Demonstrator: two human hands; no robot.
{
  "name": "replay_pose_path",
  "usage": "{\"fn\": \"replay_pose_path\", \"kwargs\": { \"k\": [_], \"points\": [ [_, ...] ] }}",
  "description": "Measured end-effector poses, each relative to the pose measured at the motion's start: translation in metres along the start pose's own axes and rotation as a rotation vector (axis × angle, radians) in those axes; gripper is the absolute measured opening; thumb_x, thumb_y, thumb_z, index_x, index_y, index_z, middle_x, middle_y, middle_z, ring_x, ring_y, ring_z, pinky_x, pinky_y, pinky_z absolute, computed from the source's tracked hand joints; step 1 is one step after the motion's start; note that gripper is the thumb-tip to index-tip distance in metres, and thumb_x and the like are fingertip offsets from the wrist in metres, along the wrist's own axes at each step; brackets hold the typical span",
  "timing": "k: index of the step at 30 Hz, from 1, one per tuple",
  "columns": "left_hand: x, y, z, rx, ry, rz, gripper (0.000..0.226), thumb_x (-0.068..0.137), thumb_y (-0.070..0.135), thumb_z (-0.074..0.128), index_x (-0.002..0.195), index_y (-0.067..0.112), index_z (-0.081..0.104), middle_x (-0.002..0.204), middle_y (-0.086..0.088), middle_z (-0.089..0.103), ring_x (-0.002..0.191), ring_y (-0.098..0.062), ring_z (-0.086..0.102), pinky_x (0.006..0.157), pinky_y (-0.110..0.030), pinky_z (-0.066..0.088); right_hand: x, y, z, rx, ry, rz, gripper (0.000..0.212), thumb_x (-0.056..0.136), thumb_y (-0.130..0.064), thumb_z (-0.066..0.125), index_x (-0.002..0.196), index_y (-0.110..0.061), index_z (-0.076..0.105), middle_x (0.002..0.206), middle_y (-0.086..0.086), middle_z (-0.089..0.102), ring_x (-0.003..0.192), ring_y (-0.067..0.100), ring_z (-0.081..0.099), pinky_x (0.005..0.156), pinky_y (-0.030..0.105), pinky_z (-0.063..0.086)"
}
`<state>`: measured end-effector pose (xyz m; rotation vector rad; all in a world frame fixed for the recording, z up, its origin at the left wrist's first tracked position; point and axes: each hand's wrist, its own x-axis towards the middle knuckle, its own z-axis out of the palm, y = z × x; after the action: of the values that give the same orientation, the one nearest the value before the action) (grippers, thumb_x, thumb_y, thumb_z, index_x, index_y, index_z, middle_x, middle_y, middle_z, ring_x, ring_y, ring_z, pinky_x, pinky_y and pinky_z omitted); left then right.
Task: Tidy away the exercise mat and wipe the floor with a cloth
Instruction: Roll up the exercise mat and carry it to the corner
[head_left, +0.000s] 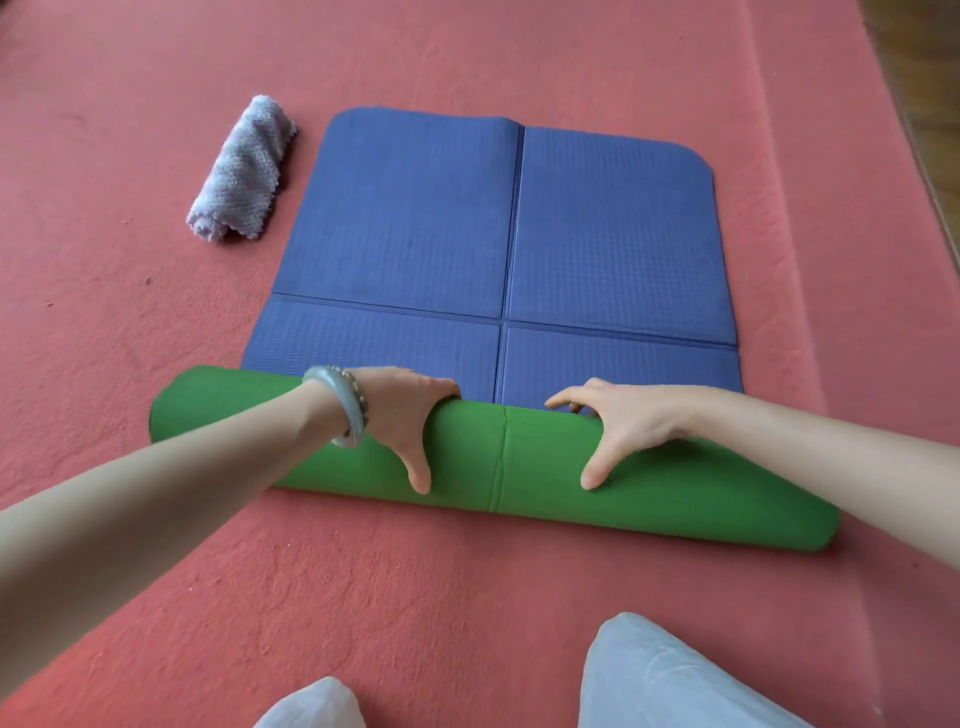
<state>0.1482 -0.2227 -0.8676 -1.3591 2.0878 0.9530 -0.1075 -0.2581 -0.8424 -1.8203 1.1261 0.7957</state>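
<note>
On the carpet (467, 582), one cloth (241, 171), one mat (415, 234) — left hand (400, 415), right hand (626, 426), fingers (436, 387) curled round it.

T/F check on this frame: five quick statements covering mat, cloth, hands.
1. Both hands are on the mat's rolled part. True: the left hand and the right hand grip the green roll.
2. The cloth lies on the mat. False: the cloth lies on the floor, left of the mat and apart from it.
3. The mat is fully rolled up. False: much of its blue side lies flat.
4. The left wrist wears bracelets. True.
5. The right hand holds the cloth. False: it is on the roll.
</note>
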Motion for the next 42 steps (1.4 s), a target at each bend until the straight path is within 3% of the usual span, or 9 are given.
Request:
{"fn": "replay_pose_path", "kwargs": {
  "k": [6, 12, 15, 19, 24, 28, 32, 36, 42],
  "points": [
    [0.012, -0.008, -0.012, -0.120, -0.096, -0.027, 0.100, 0.043, 0.056, 0.086, 0.129, 0.030, 0.042, 0.113, 0.012, 0.056, 0.099, -0.012, 0.056, 0.092, -0.037, 0.050, -0.013, -0.009, 0.053, -0.395, 0.331, 0.049, 0.133, 0.055, -0.064, 0.075, 0.149, -0.020, -0.007, 0.144, 0.002, 0.027, 0.133, 0.024, 0.028, 0.112, 0.046, 0.022],
    [-0.030, -0.019, 0.028, -0.146, 0.573, 0.144, 0.080, 0.062, 0.065, 0.067, 0.128, 0.023, 0.050, 0.125, 0.003, 0.050, 0.116, -0.017, 0.047, 0.101, -0.029, 0.035, -0.002, -0.008, 0.023, -0.305, 0.225, 0.038, 0.119, 0.050, -0.059, 0.080, 0.143, -0.022, 0.015, 0.129, 0.002, 0.041, 0.121, 0.024, 0.039, 0.098, 0.044, 0.038],
    [-0.042, -0.014, 0.059, 0.179, 0.845, 0.158, 0.084, 0.069, 0.065, 0.059, 0.132, 0.011, 0.047, 0.129, -0.010, 0.053, 0.116, -0.030, 0.052, 0.102, -0.036, 0.033, 0.004, -0.006, 0.002, -0.198, 0.098, 0.042, 0.116, 0.051, -0.052, 0.084, 0.142, -0.023, 0.017, 0.120, -0.003, 0.041, 0.114, 0.019, 0.042, 0.097, 0.038, 0.043],
    [-0.031, -0.003, 0.071, 0.398, 0.719, 0.004, 0.137, 0.033, 0.069, 0.078, 0.140, -0.002, 0.031, 0.141, -0.024, 0.042, 0.130, -0.037, 0.041, 0.111, -0.048, 0.024, 0.017, 0.000, -0.020, -0.031, -0.058, 0.073, 0.107, 0.052, -0.036, 0.089, 0.137, -0.028, 0.024, 0.114, -0.005, 0.055, 0.099, 0.017, 0.060, 0.083, 0.039, 0.056],
    [-0.013, -0.005, 0.052, 0.436, 0.722, -0.034, 0.131, 0.030, 0.058, 0.085, 0.136, 0.002, 0.031, 0.127, -0.023, 0.053, 0.116, -0.037, 0.052, 0.102, -0.048, 0.039, 0.023, 0.005, -0.038, 0.069, -0.090, 0.090, 0.099, 0.055, -0.031, 0.089, 0.136, -0.031, 0.032, 0.118, -0.005, 0.058, 0.100, 0.019, 0.063, 0.085, 0.043, 0.056],
    [-0.003, -0.014, 0.035, 0.462, 0.706, -0.017, 0.119, 0.033, 0.056, 0.078, 0.131, 0.005, 0.033, 0.114, -0.015, 0.058, 0.101, -0.031, 0.057, 0.090, -0.041, 0.046, 0.008, 0.005, -0.035, -0.145, 0.190, 0.015, 0.102, 0.063, -0.046, 0.082, 0.145, -0.029, 0.023, 0.137, 0.000, 0.039, 0.128, 0.021, 0.038, 0.108, 0.040, 0.035],
    [0.003, -0.017, 0.009, 0.420, 0.580, -0.019, 0.110, 0.041, 0.060, 0.073, 0.133, 0.012, 0.035, 0.114, -0.006, 0.056, 0.100, -0.027, 0.056, 0.087, -0.038, 0.044, -0.009, -0.001, 0.003, -0.254, 0.506, -0.022, 0.106, 0.070, -0.052, 0.072, 0.150, -0.016, 0.013, 0.148, 0.009, 0.029, 0.138, 0.025, 0.027, 0.115, 0.039, 0.022],
    [0.007, -0.021, -0.009, 0.324, 0.525, -0.006, 0.114, 0.040, 0.065, 0.075, 0.135, 0.019, 0.032, 0.117, -0.003, 0.055, 0.104, -0.024, 0.055, 0.092, -0.038, 0.043, 0.001, -0.002, 0.034, -0.471, 0.611, 0.067, 0.127, 0.065, -0.058, 0.074, 0.150, -0.017, -0.012, 0.157, 0.016, 0.004, 0.146, 0.029, 0.002, 0.117, 0.050, 0.001],
    [0.003, -0.026, 0.012, 0.406, 0.692, -0.056, 0.131, 0.033, 0.066, 0.077, 0.145, 0.018, 0.029, 0.133, -0.012, 0.050, 0.119, -0.031, 0.049, 0.101, -0.044, 0.036, 0.016, 0.006, 0.005, -0.485, 0.559, 0.021, 0.129, 0.055, -0.058, 0.078, 0.150, -0.021, -0.001, 0.141, 0.011, 0.034, 0.131, 0.030, 0.034, 0.107, 0.046, 0.030]
  ]
}}
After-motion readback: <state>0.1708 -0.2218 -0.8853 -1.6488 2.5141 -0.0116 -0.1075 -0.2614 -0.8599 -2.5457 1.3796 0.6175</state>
